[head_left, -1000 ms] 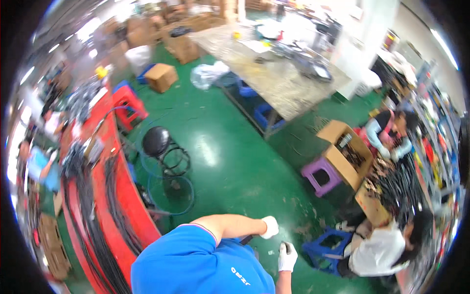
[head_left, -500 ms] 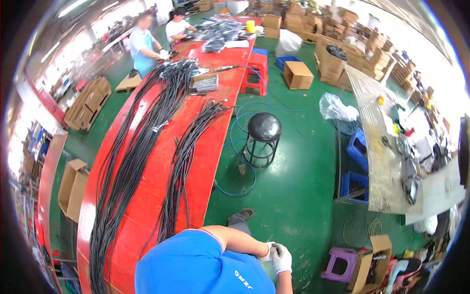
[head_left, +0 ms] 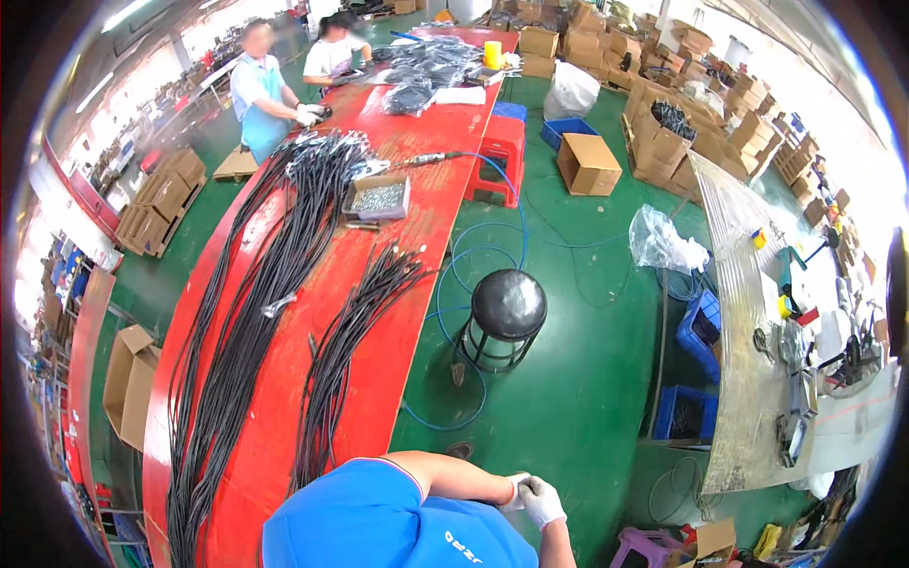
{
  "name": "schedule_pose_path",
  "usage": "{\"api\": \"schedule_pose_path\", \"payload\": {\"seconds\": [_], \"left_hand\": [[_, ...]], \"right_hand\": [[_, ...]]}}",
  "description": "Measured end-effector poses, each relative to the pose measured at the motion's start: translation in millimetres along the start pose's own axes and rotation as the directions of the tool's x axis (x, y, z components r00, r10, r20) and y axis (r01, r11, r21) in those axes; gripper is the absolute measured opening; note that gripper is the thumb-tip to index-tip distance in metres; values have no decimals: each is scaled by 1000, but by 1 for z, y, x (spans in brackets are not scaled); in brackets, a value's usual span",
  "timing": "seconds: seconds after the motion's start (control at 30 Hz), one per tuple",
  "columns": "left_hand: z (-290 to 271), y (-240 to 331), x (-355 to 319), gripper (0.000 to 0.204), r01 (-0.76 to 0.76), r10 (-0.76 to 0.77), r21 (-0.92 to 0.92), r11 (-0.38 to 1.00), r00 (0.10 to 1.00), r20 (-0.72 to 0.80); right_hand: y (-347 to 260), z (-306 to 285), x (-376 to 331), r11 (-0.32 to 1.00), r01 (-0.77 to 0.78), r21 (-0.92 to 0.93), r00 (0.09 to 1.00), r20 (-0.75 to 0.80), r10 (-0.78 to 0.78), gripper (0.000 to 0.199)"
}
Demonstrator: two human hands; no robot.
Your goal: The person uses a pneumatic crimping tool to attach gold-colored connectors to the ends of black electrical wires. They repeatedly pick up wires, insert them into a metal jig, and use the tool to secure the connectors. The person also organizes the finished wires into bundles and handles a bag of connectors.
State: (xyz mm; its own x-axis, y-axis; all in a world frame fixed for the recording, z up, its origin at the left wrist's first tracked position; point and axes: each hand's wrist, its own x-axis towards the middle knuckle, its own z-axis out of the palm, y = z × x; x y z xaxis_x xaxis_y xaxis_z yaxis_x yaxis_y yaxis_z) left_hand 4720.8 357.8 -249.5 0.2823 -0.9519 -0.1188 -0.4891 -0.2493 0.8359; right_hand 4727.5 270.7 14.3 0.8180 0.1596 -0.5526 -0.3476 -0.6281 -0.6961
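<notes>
Long counter [head_left: 417, 189] running up the left, cable bundles [head_left: 256, 312] lying along it, tray of small parts [head_left: 377, 199] farther up. Round stool [head_left: 508, 305] on the floor right of it, hose [head_left: 454, 284] coiled around. Second counter [head_left: 748, 312] far right, boxes [head_left: 589, 163] behind.

your left hand [head_left: 516, 489] and right hand [head_left: 543, 502] wear white gloves and meet just in front of your chest, fingers touching, above the green floor. whatever they pinch between them is too small to make out. both sit low in view, right of the long red table.
</notes>
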Motion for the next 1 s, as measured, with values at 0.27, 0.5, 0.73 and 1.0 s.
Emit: {"api": "schedule_pose_path", "payload": {"seconds": [0.27, 0.5, 0.73, 1.0], "left_hand": [[-204, 38, 69, 29, 123, -228, 333, 935, 928, 295], [-406, -94, 88, 48, 711, -726, 220, 668, 687, -15], [-570, -144, 76, 56, 905, -949, -305, 297, 246, -195], [-618, -192, 124, 53, 776, -944, -572, 265, 89, -316]], "right_hand": [[43, -105, 82, 921, -48, 387, 977, -174, 124, 17], [176, -259, 174, 831, -157, 534, 824, -393, 409, 15], [183, -420, 326, 817, -235, 527, 887, -228, 402, 15], [83, -550, 558, 870, -209, 446, 931, -182, 316, 14]]}}
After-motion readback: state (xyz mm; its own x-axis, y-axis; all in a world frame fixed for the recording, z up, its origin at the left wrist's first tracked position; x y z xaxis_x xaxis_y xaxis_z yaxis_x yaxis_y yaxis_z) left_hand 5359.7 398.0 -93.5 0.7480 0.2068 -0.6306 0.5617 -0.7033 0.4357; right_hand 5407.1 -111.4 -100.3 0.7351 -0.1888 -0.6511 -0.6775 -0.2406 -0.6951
